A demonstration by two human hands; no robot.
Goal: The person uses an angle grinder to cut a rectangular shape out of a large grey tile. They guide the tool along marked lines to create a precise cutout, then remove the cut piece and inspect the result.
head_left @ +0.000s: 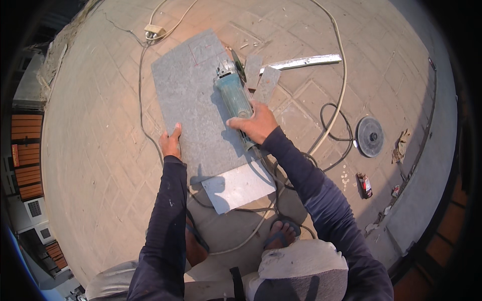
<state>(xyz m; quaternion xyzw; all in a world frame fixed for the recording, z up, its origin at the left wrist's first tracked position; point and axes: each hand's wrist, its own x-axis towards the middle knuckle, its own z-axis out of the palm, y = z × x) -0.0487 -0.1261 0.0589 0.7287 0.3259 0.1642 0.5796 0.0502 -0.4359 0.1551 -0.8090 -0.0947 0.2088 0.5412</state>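
A large grey stone tile (193, 100) lies flat on the paved ground. My left hand (171, 142) presses on its near left edge, fingers flat. My right hand (255, 122) grips the body of a teal angle grinder (232, 93), whose disc (239, 65) sits at the tile's right edge near the far end. Two narrow grey cut strips (261, 78) lie just right of the disc. The grinder's cable runs back under my right forearm.
A power strip (153, 32) with cords sits beyond the tile. A long metal straightedge (301, 62) lies at the right, a spare round disc (370, 136) and a small red packet (365, 184) farther right. Loose cables loop near my sandalled feet (281, 233).
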